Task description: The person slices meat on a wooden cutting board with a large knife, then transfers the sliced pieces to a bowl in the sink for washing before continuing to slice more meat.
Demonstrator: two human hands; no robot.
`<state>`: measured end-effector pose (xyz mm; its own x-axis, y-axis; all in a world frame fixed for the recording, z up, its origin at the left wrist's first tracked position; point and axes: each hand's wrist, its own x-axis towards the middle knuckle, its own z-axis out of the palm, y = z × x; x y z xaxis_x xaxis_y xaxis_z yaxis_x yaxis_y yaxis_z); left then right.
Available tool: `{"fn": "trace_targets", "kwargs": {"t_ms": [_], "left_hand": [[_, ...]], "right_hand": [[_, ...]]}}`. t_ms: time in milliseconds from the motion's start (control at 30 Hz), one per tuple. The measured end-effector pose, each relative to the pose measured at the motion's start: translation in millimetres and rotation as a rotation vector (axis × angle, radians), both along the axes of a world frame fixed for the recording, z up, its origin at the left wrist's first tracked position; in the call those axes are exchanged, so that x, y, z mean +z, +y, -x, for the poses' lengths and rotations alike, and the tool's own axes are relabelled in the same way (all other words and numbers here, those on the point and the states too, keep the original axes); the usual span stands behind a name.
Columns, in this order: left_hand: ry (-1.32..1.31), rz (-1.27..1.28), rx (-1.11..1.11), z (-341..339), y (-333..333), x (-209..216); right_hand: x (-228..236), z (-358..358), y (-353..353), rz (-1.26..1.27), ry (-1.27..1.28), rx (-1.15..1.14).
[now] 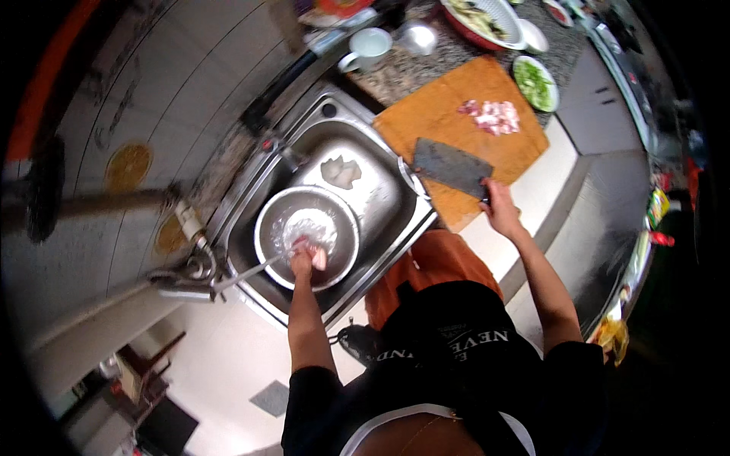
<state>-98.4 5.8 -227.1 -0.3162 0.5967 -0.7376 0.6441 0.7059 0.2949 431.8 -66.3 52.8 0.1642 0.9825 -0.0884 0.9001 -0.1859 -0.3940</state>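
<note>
Over a round metal bowl [352, 245] in the sink, my left hand [302, 263] is closed around a piece of raw meat [318, 259], whose pink end shows beside the fingers. Water glistens inside the bowl. On the right, my right hand [502, 208] grips the handle of a cleaver [454, 166]. The dark, broad blade lies over the wooden cutting board [433, 99], pointing left. A small pile of cut raw meat [494, 118] sits farther back on the board, apart from the blade.
The steel sink [372, 144] has a tap [285, 154] at its back left. Behind the board stand a white mug [370, 47], a basket of sliced food [506, 23] and a bowl of chopped greens [534, 85]. A metal fixture [186, 283] juts in at left.
</note>
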Motion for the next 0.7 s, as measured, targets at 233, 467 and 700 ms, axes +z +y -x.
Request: {"fn": "trace_targets", "kwargs": {"t_ms": [233, 467, 700], "left_hand": [[0.199, -0.677, -0.061, -51, 9, 62], [0.193, -0.179, -0.09, -45, 11, 65], [-0.68, -0.34, 0.537, -15, -4, 7]], "right_hand": [[7, 7, -1, 0.07, 0.015, -0.048], [13, 6, -2, 0.108, 0.028, -0.081], [7, 6, 2, 0.042, 0.04, -0.023]]}}
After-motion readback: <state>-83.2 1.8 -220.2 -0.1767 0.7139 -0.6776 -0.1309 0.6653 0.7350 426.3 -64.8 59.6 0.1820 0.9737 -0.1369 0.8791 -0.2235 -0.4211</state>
